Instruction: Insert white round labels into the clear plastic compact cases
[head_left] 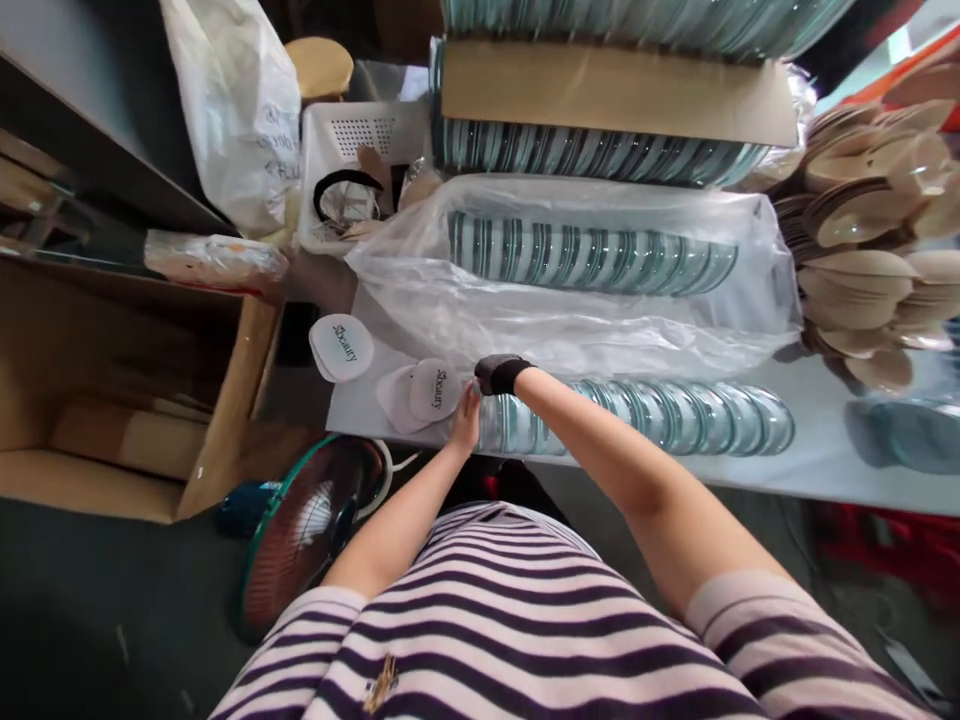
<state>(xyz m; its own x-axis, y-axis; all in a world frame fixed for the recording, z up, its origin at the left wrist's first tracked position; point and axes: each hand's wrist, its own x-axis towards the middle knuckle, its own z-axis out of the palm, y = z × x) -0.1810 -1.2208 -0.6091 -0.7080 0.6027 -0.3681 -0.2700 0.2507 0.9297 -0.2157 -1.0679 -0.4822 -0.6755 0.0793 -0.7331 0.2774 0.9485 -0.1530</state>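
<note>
Left hand (466, 420) flat and open against the long row of round clear glass discs (637, 418); black-gloved right hand (499, 374) grips its end. A sideways nudge could topple them off the white tabletop (825, 465).

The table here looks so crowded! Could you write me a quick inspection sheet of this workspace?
Surface: white table, crowded.
Job's things: row of glass discs on edge along the near side.
Clutter: white printed labels, bagged discs, tan lids, white basket.
Hands: left hand against the row's end; right hand, black-gloved, on top of it.
Cables: white cord by the fan.
Surroundings: cardboard box, floor fan.
</note>
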